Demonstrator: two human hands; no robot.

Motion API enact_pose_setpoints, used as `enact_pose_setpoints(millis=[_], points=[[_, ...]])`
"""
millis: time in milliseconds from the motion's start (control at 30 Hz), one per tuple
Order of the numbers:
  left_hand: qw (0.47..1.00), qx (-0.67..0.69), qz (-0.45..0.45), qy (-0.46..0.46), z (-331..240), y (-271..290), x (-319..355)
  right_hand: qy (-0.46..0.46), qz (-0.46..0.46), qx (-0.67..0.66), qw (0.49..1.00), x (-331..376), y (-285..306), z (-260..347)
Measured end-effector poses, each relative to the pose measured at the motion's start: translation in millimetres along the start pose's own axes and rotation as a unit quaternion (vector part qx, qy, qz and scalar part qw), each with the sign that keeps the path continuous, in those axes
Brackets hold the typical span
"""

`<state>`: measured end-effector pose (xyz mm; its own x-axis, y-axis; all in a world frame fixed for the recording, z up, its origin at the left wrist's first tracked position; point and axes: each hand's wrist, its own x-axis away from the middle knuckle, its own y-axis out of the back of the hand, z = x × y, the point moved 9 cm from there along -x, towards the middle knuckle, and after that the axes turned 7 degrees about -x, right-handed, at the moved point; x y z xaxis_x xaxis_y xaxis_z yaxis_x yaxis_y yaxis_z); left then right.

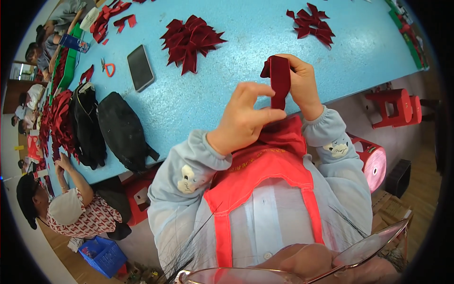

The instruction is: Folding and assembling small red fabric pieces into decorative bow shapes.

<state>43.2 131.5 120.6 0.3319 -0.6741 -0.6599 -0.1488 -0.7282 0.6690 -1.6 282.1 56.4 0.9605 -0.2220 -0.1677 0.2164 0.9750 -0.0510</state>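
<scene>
In my right hand point(302, 85), the fingers are closed on a dark red velvet ribbon point(280, 83), which is folded over at the top and hangs down as a wide strip. My left hand point(243, 113) is beside the ribbon's lower part, thumb and fingers spread apart; whether a fingertip touches the ribbon is hard to tell. Both hands are above the near edge of the blue table point(208, 94), in front of my red apron point(265, 161). Farther back lies a heap of dark red velvet bows point(191, 42), with a smaller pile of bows point(312, 26) to its right.
Left on the table are a phone point(141, 67), orange-handled scissors point(109, 69), a black pouch point(122, 130) and a black bag point(86, 125). More red ribbon point(61, 118) lies along the left side, where a co-worker point(71, 208) sits. Red stools point(392, 106) stand at the right.
</scene>
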Motion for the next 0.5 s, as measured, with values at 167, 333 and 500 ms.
enact_pose_setpoints(millis=[167,333,500], points=[[0.962,0.110,-0.135,0.210,34.6,12.9,9.8,0.048,-0.006,-0.057,0.997,-3.8,-8.6,20.9],[0.860,0.267,-0.077,0.428,70.2,-14.3,24.0,0.143,-0.028,0.030,0.989,0.4,-17.3,44.2],[0.820,0.369,-0.125,0.420,63.8,-11.9,28.4,0.249,-0.059,0.162,0.953,5.7,-19.0,61.2]])
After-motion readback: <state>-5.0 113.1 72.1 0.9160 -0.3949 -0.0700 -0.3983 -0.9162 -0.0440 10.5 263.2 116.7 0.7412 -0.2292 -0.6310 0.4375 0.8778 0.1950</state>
